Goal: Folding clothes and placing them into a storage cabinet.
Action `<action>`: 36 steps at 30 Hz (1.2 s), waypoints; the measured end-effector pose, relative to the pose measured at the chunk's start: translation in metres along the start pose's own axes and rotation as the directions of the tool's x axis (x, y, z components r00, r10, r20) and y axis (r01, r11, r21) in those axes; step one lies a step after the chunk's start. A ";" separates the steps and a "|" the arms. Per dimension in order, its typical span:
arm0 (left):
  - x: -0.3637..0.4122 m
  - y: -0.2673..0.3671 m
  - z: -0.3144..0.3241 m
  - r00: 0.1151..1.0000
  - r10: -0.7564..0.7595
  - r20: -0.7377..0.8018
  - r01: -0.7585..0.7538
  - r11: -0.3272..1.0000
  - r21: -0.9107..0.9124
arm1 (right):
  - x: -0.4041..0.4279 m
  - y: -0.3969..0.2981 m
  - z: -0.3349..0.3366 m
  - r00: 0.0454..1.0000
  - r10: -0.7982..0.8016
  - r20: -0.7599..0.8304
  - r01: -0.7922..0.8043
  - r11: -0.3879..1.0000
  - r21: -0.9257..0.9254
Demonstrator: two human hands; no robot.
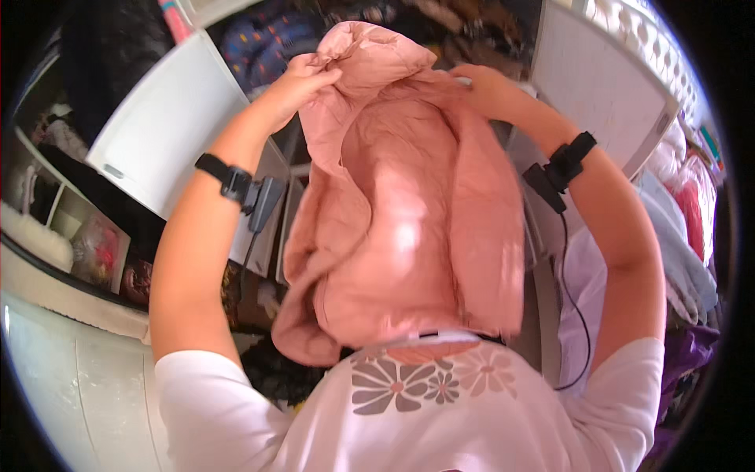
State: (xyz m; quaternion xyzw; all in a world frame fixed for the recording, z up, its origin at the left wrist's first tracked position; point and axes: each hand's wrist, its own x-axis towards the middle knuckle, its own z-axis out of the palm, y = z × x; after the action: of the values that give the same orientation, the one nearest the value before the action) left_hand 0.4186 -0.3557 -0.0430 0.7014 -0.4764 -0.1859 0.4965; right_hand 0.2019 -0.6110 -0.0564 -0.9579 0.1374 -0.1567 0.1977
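Note:
A pink hooded jacket [407, 206] hangs spread out before my chest, its hood at the top and its lower edge near my white shirt. My left hand [304, 82] grips the fabric beside the hood, with the thumb over the cloth. My right hand [481, 88] holds the jacket's upper right edge near the shoulder; its fingertips are partly hidden and slightly blurred. The front edges of the jacket hang apart, and the smooth inner side shows between them. One sleeve bulges out at the lower left. Each forearm wears a black strap with a small device and a cable.
An open white cabinet door [171, 124] stands on the left and another white door [607, 82] on the right. A dark blue patterned cloth [259, 50] lies beyond the jacket. Shelves with bagged items are at far left; piled clothes and fabrics [678, 236] lie at far right.

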 end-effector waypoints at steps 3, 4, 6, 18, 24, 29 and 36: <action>-0.010 -0.043 0.059 0.953 0.215 0.213 -0.264 0.934 0.242 | -0.045 0.042 0.081 0.971 -0.159 0.181 0.063 0.893 0.445; -0.025 -0.057 0.073 0.968 0.157 0.198 -0.229 0.877 0.423 | -0.067 0.036 0.084 0.895 -0.021 0.446 -0.134 0.940 0.314; -0.084 -0.118 0.082 0.936 -0.328 0.130 0.225 0.839 0.496 | -0.099 0.064 0.112 0.727 -0.028 0.686 0.100 0.993 -0.065; -0.327 -0.283 0.163 0.115 -0.914 0.389 0.947 -0.018 -0.322 | -0.242 0.133 0.163 0.939 0.013 0.344 -0.228 0.773 0.592; -0.387 -0.350 0.152 -0.247 -0.689 0.682 0.949 -0.028 0.315 | -0.249 0.135 0.182 0.838 0.406 0.365 -0.544 0.572 0.613; -0.415 -0.309 0.187 -0.465 -0.646 0.605 0.883 -0.289 0.370 | -0.242 0.105 0.134 0.782 0.465 0.414 -0.613 0.456 0.645; -0.338 -0.218 0.166 0.278 -0.944 0.179 0.954 0.249 -0.170 | -0.241 0.098 0.005 0.918 0.356 -0.176 -0.080 0.600 0.796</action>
State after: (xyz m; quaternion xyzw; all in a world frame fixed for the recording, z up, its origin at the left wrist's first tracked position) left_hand 0.2405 -0.1422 -0.3776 0.7755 0.0577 -0.5176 0.3570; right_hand -0.0359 -0.6180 -0.1612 -0.7157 0.2038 -0.3263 0.5829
